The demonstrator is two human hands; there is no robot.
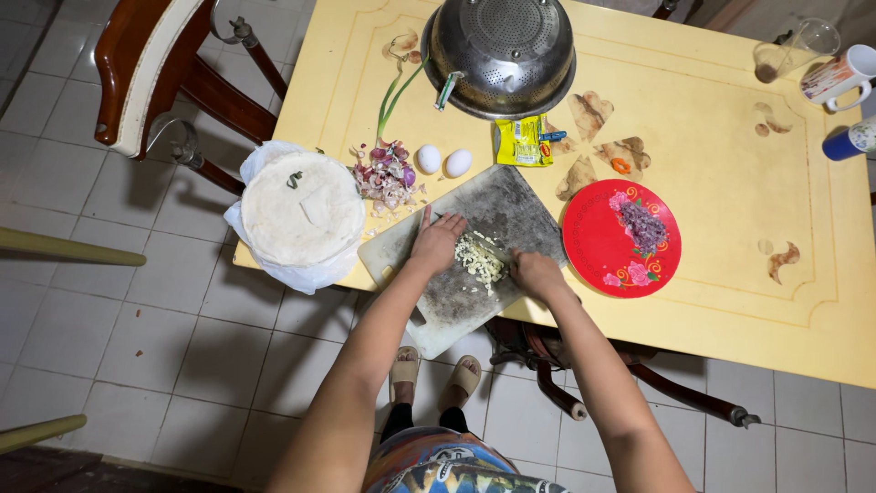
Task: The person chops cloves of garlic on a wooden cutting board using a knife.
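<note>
A person is chopping pale garlic (478, 258) on a worn cutting board (511, 205) at the table's (721, 301) near edge. The left hand (438, 241) is lying spread, fingers pressing down beside the pile; the right hand (536, 273) is closing around what appears to be a knife handle. Chopped purple onion is already sitting on the red plate (598, 246); two eggs (443, 161) are lying whole, and peelings (387, 175) are waiting uncleared.

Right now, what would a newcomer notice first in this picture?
Probably the two hands on the grey cutting board at the table's near edge: the left hand and the right hand flank a pale chopped pile. Next, the red plate to the right and the metal colander at the far edge.
</note>
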